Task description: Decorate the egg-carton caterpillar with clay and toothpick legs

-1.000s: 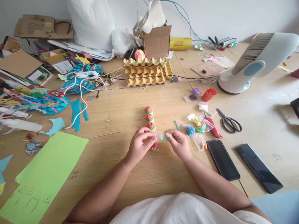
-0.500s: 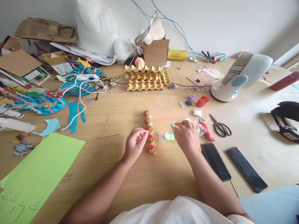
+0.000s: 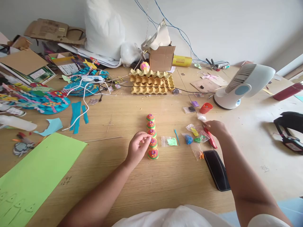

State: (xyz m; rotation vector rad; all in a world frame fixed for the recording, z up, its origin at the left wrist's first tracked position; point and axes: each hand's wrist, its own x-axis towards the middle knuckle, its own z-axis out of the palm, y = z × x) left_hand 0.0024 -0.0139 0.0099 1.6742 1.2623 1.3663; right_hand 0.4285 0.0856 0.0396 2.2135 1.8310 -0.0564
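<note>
My left hand (image 3: pixel 139 146) is closed in a pinch beside a row of several small domed pieces (image 3: pixel 153 154), red on top with green rims and small face-like details. Whatever its fingertips hold, if anything, is too small to make out. My right hand (image 3: pixel 216 128) reaches palm down at the right, fingers stretched leftward, by a long red packet (image 3: pixel 212 141) and a small bag of white material (image 3: pixel 201 117). Between the hands lie a bag of light green clay (image 3: pixel 172 141), a thin blue stick (image 3: pixel 177 137), and bags of blue clay (image 3: pixel 188 139), yellow clay (image 3: pixel 194 131) and orange clay (image 3: pixel 201 155).
A black phone (image 3: pixel 216 170) lies beside my right forearm. An orange-red cup (image 3: pixel 206 108) and a white fan (image 3: pixel 243 85) stand farther back. Egg cartons (image 3: pixel 151 85) sit at the back. Green card (image 3: pixel 42 170), a white cable (image 3: pixel 81 115) and blue paper scraps occupy the left.
My right hand has moved right, from above the clay bags to beside the red packet, uncovering the bags. The scissors and second dark phone-like slab are now hidden behind my right hand and arm.
</note>
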